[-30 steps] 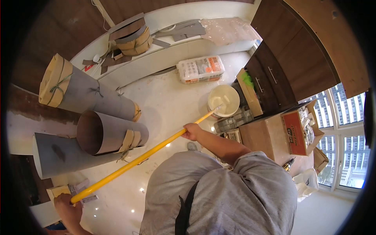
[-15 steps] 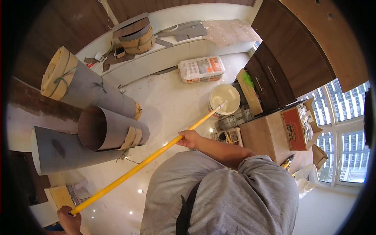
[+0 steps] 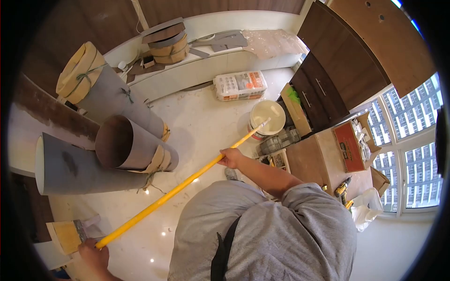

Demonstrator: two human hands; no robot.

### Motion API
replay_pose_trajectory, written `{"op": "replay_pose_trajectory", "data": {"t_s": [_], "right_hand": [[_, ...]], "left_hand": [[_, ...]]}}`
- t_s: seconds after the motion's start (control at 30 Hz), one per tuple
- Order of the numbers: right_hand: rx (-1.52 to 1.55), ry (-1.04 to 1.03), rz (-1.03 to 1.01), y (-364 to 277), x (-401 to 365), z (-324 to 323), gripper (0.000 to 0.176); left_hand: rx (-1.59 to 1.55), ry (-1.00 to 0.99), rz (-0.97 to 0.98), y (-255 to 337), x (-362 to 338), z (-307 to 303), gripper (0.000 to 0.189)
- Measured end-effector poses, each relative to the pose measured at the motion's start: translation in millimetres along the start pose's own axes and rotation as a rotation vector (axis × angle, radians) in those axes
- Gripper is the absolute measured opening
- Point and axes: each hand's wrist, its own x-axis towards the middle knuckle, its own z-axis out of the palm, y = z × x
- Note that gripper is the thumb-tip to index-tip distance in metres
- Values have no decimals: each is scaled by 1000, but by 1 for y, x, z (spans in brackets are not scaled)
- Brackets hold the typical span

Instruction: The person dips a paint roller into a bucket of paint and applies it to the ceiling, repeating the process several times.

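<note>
A long yellow pole (image 3: pixel 161 199) runs diagonally across my front, from low on the left up toward the right. My left hand (image 3: pixel 93 255) is closed at its near end, beside a wide-bladed scraper-like tool with a yellowish board (image 3: pixel 68 236). Farther along, the fingers of my right hand (image 3: pixel 230 158) wrap round the shaft. The pole's pale far tip reaches into the opening of a white bucket (image 3: pixel 254 122) on the floor, and the tip overlaps pale contents there.
Large grey rolls (image 3: pixel 84 171) stand and lean at the left. A printed bag (image 3: pixel 240 85) lies beyond the bucket. To the right are dark drawers (image 3: pixel 318 86), a worktop (image 3: pixel 309 157), a red box (image 3: pixel 349 147) and a yellow drill (image 3: pixel 343 187).
Both my hands and the pole's near part have shifted slightly up and right in view. The far tip stays at the bucket, and the camera view has tilted a little.
</note>
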Motion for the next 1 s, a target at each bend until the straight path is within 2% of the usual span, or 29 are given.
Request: {"op": "replay_pose_trajectory", "data": {"t_s": [0.1, 0.2, 0.3, 0.5, 0.6, 0.8, 0.87, 0.97, 1.0], "right_hand": [[3, 164, -27, 14, -9, 16, 21], [48, 112, -139, 46, -19, 30, 22], [214, 28, -197, 67, -2, 18, 24], [331, 130, -343, 158, -33, 59, 18], [255, -40, -273, 215, -65, 76, 16], [140, -22, -155, 293, -95, 76, 15], [164, -85, -106, 306, -90, 73, 12], [164, -40, -197, 319, -103, 84, 9], [180, -60, -154, 326, -104, 84, 7]], "left_hand": [[-20, 16, 11, 1, -10, 31, 13], [-72, 78, 89, -49, -37, 54, 14], [-109, 30, 114, -68, -57, 85, 15], [-195, 102, 120, -117, -120, 136, 16], [-187, 135, 130, -133, -159, 151, 14], [-187, -70, 1, -172, -243, 131, 12], [-177, -10, -6, -180, -252, 128, 11], [-176, 32, -9, -189, -265, 132, 11], [-167, 53, -13, -193, -273, 131, 11]]}}
